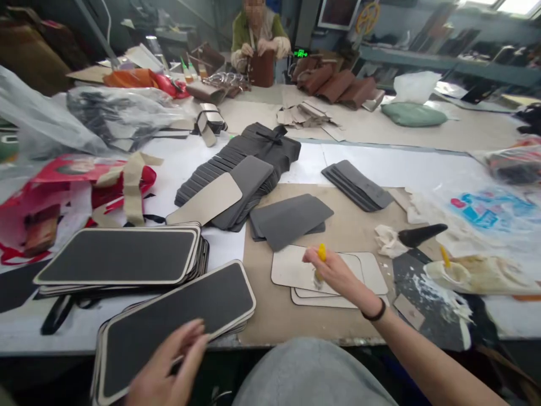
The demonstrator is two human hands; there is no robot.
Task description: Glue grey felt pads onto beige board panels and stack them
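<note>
My right hand [333, 272] is closed on a yellow-handled glue brush [321, 254], its tip down on the topmost of a few overlapping beige card panels [367, 270] on a brown cardboard mat [270, 304]. My left hand [169, 369] hovers, fingers loosely apart and blurred, over the near end of a stack of black panels with beige borders [177, 316] at the table's front edge. A second such stack [122, 256] lies to its left. Piles of dark grey pieces [291, 220] sit beyond the mat.
A glue bowl [448, 273] with a brush and smeared glue is at the right, beside a crumpled rag [386, 239] and a black tool [420, 234]. Plastic bags [63, 186] crowd the left. A person across the table [260, 42] handles brown leather items [338, 84].
</note>
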